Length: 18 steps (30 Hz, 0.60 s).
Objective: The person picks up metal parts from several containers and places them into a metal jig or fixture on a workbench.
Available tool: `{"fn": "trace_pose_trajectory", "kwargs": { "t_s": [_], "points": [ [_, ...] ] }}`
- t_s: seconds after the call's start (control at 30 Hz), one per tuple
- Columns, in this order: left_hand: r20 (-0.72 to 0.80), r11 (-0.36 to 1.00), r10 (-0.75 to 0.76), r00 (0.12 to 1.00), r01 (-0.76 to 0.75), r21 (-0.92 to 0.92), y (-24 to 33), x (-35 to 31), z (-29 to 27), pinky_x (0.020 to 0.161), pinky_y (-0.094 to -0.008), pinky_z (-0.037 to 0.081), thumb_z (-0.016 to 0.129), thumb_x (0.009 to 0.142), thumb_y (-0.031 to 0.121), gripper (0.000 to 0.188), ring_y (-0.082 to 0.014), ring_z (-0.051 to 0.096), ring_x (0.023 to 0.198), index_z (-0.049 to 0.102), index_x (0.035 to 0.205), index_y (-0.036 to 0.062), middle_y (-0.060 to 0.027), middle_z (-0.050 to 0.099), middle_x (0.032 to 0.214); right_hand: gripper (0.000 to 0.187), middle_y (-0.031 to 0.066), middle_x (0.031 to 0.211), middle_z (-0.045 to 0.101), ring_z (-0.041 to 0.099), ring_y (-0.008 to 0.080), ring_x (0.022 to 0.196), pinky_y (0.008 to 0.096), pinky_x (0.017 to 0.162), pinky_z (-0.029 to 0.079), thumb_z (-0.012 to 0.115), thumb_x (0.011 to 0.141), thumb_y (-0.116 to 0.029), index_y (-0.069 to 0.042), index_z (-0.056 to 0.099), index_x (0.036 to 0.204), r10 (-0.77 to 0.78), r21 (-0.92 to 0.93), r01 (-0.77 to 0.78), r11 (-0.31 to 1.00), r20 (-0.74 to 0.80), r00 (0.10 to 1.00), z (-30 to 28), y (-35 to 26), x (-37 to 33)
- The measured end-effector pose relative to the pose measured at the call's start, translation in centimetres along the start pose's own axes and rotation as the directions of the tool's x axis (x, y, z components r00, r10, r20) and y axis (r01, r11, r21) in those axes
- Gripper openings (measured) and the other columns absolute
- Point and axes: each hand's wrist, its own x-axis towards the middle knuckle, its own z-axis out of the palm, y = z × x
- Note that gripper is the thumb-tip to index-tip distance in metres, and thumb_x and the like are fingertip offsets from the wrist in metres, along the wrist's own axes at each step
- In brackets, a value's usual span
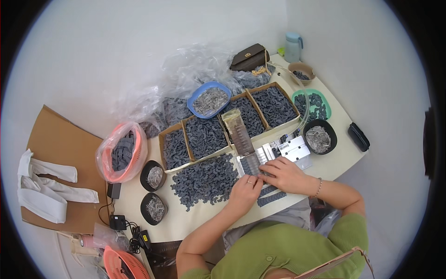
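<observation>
Nearest us is the green knitted top (288,246); ahead, the slotted metal fixture (251,163) lies just beyond our right hand (284,176), the nearer one, and our left hand (246,189), its long axis apparently running left to right. Our fingers bend together at its near edge, but we cannot tell whether they grip anything. Closer in lies a ridged dark strip (272,199); around sit matte, knobbly grey pieces (204,181), a divided cardboard tray (258,109) and slender, shiny metal pins (319,140).

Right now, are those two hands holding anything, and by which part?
It cannot be told: the left hand and right hand are at the near edge of the silvery, slotted metal fixture, fingers hiding any grip.
</observation>
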Motion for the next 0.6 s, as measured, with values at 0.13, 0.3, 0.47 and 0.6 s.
{"fn": "trace_pose_trajectory", "kwargs": {
  "t_s": [0.13, 0.3, 0.47, 0.6],
  "points": [
    [0.056, 0.999, -0.030, 0.998, 0.029, 0.019, 0.5, -0.3, -0.2, 0.069, -0.0335, 0.050, 0.060, 0.069, 0.004, 0.030, -0.0262, 0.057, 0.085, 0.063, 0.098, -0.0020, -0.0113, 0.059, 0.095, 0.030, 0.0079, 0.111, 0.062, 0.056, 0.0230, 0.104, 0.0371, 0.088, 0.043, 0.065, 0.072, -0.010, -0.006, 0.067, 0.101, 0.046, 0.082, -0.045, 0.996, -0.009, 0.999, -0.2, 0.4, 0.0],
    [-0.004, 0.996, -0.074, 0.997, 0.074, 0.042, 0.6, -1.0, -0.6, 0.084, -0.0412, 0.046, 0.061, 0.069, 0.005, 0.038, -0.0306, 0.055, 0.101, 0.066, 0.107, 0.0057, -0.0141, 0.057, 0.110, 0.035, 0.0086, 0.111, 0.061, 0.056, 0.0231, 0.104, 0.0374, 0.088, 0.043, 0.067, 0.069, -0.010, -0.008, 0.067, 0.104, 0.064, 0.166, -0.065, 0.984, 0.013, 0.998, 0.0, 0.5, -0.2],
    [0.075, 0.990, -0.137, 0.988, 0.140, -0.031, -1.1, -1.9, -2.0, 0.093, -0.0467, 0.039, 0.060, 0.071, -0.001, 0.045, -0.0341, 0.051, 0.111, 0.068, 0.111, 0.0169, -0.0149, 0.053, 0.122, 0.040, 0.0082, 0.114, 0.059, 0.056, 0.0228, 0.104, 0.0366, 0.088, 0.043, 0.068, 0.068, -0.013, -0.009, 0.066, 0.108, 0.020, 0.095, -0.026, 0.995, 0.068, 0.997, -0.3, 0.0, 0.6],
    [0.036, 0.984, -0.166, 0.986, 0.168, -0.061, -2.5, -2.4, -3.5, 0.094, -0.0461, 0.039, 0.062, 0.068, -0.003, 0.046, -0.0357, 0.051, 0.112, 0.068, 0.110, 0.0150, -0.0169, 0.053, 0.124, 0.039, 0.0085, 0.116, 0.059, 0.056, 0.0222, 0.104, 0.0365, 0.089, 0.042, 0.067, 0.069, -0.015, -0.010, 0.066, 0.108, -0.052, 0.048, 0.048, 0.998, 0.107, 0.993, -0.6, 0.9, 0.7]
  ]
}}
